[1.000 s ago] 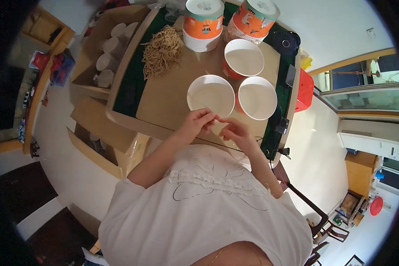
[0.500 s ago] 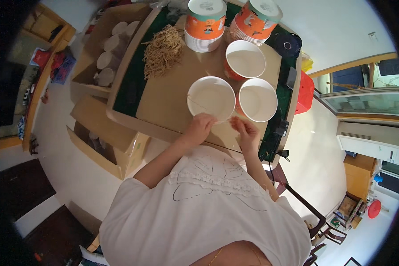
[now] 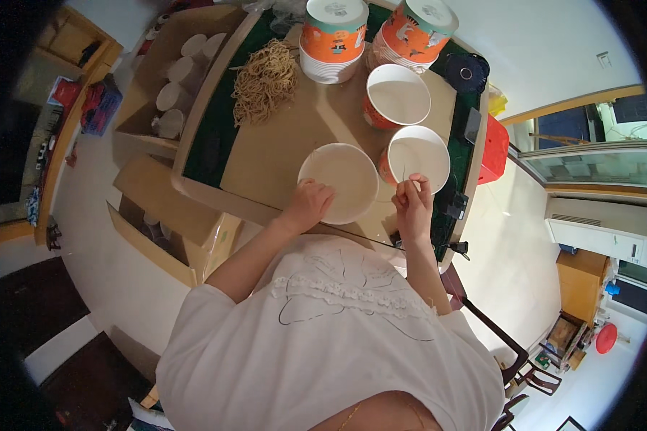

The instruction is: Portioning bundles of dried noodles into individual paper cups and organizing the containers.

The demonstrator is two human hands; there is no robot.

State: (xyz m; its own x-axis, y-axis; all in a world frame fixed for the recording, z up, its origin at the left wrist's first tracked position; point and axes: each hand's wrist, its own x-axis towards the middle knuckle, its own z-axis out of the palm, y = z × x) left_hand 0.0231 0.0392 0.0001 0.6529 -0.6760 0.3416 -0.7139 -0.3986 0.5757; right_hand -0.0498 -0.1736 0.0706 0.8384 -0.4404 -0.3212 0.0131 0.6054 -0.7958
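Note:
A paper bucket (image 3: 340,179), white inside, stands near the table's front edge. My left hand (image 3: 310,203) is closed on its near left rim. To the right, my right hand (image 3: 413,202) is pinched shut in front of a second paper bucket (image 3: 419,159), which is orange outside. A thin strand (image 3: 404,171) shows at its fingertips against that bucket's white inside; its full length cannot be made out. Behind them is a third open paper bucket (image 3: 398,95). A tangled heap of tan strings (image 3: 264,80) lies at the far left of the cardboard sheet (image 3: 266,159).
Two upside-down stacks of orange paper buckets (image 3: 333,43) (image 3: 414,37) stand at the back. A phone (image 3: 472,125) and a dark round object (image 3: 466,72) lie along the right edge. Cardboard boxes (image 3: 167,208) stand left of the table, and a red stool (image 3: 493,149) right of it.
My hands have moved apart: the left has gone left onto the near bucket's rim, the right has gone right and up with the strand. The near bucket has shifted slightly toward me and left.

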